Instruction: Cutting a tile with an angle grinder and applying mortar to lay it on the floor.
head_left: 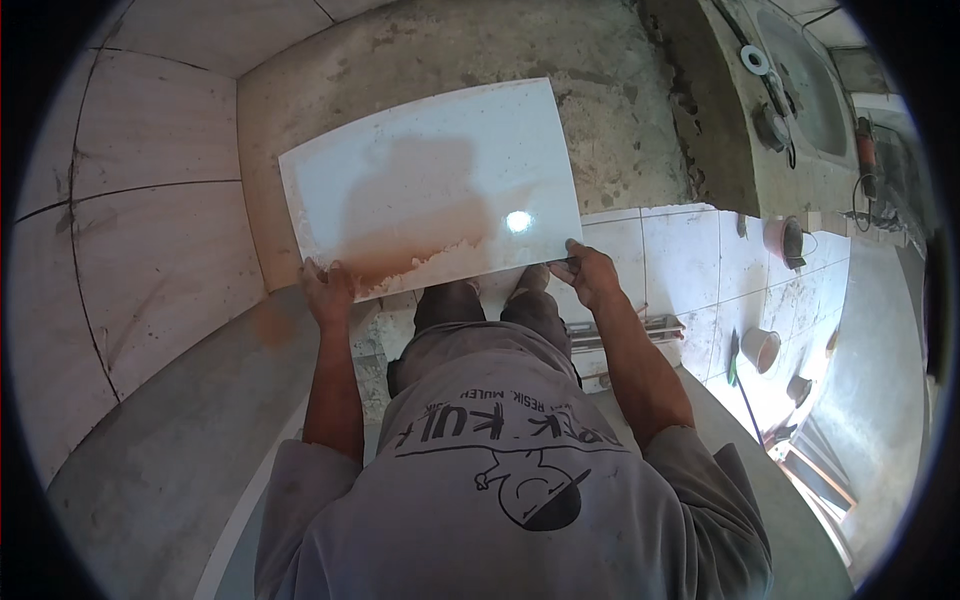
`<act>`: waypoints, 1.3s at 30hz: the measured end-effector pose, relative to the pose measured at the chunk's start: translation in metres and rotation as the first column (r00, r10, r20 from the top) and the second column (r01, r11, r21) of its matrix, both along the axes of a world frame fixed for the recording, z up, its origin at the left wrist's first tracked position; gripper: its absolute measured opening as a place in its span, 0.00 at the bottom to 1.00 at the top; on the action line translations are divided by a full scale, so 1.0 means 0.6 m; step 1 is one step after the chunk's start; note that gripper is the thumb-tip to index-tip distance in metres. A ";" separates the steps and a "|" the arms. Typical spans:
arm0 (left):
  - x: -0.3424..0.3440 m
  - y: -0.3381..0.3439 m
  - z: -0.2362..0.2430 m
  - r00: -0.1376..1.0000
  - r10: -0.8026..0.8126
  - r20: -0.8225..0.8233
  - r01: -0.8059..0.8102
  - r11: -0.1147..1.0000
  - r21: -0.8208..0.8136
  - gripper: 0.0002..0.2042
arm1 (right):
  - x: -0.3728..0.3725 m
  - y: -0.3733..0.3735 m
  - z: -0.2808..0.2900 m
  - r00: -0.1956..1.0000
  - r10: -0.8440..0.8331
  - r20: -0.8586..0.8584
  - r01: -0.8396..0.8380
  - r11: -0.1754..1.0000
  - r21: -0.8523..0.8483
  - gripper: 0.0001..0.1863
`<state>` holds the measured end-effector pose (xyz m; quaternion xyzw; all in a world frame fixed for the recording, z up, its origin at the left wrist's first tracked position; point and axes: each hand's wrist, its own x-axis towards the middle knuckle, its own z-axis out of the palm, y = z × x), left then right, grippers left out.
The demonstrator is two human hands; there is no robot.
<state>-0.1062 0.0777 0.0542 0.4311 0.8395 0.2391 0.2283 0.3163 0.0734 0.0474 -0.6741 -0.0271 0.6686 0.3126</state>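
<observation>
A large white glossy tile (pixel 420 180) is held out in front of me, with a reddish-brown dusty smear along its near edge and a bright light reflected on its right part. My left hand (pixel 328 290) grips its near left corner, thumb on the upper face. At the near right corner, my right hand (pixel 588 272) is closed round the edge, its thumb by the corner. The fingers under the tile are hidden. Beyond the tile lies a rough grey cement surface (pixel 420 60), and the tile covers part of it.
Large pale tiles cover the wall (pixel 150 140) at left. A rough concrete ledge with a basin (pixel 800 80) stands at far right. Buckets (pixel 762 350) and a green-ended broom or brush (pixel 733 365) are on the tiled floor (pixel 680 260). Long bars (pixel 630 335) lie beside my right forearm.
</observation>
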 end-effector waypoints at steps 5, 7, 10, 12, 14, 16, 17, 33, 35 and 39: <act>-0.027 -0.043 -0.013 0.897 0.036 0.442 -0.053 0.998 0.027 0.19 | -0.039 -0.007 0.033 0.929 -0.302 -0.214 0.296 0.953 -0.061 0.17; -0.030 -0.054 -0.030 0.895 0.055 0.443 -0.083 0.996 0.043 0.21 | -0.050 -0.009 0.040 0.927 -0.283 -0.246 0.273 0.959 -0.073 0.18; -0.017 -0.053 -0.015 0.930 0.090 0.357 -0.108 0.994 0.030 0.25 | -0.059 0.006 0.064 0.930 -0.253 -0.267 0.242 0.968 -0.073 0.22; -0.018 -0.060 -0.006 0.960 0.114 0.255 -0.119 0.993 0.002 0.27 | -0.061 0.009 0.064 0.936 -0.231 -0.266 0.222 0.973 -0.064 0.24; -0.038 -0.072 -0.022 0.924 0.229 0.305 -0.217 0.973 -0.072 0.31 | -0.048 -0.002 0.040 0.924 -0.241 -0.296 0.231 0.970 -0.070 0.27; -0.035 -0.066 -0.002 0.933 0.232 0.275 -0.207 0.971 -0.117 0.30 | -0.038 -0.012 0.029 0.921 -0.229 -0.315 0.223 0.973 -0.054 0.27; -0.035 -0.065 0.008 0.941 0.231 0.249 -0.192 0.966 -0.171 0.30 | -0.038 -0.017 0.026 0.918 -0.224 -0.328 0.222 0.974 -0.045 0.28; -0.023 0.189 -0.011 0.920 -0.252 -0.300 0.335 0.903 0.268 0.27 | -0.081 0.026 0.134 0.926 -0.369 0.075 0.347 0.913 0.213 0.10; -0.003 0.279 -0.003 0.810 -0.335 -0.481 0.490 0.838 0.240 0.26 | -0.078 0.051 0.146 0.906 -0.410 0.110 0.364 0.884 0.293 0.09; 0.024 0.396 -0.010 0.812 -0.483 -0.328 0.551 0.819 0.158 0.23 | -0.077 0.079 0.152 0.890 -0.447 0.092 0.396 0.857 0.330 0.10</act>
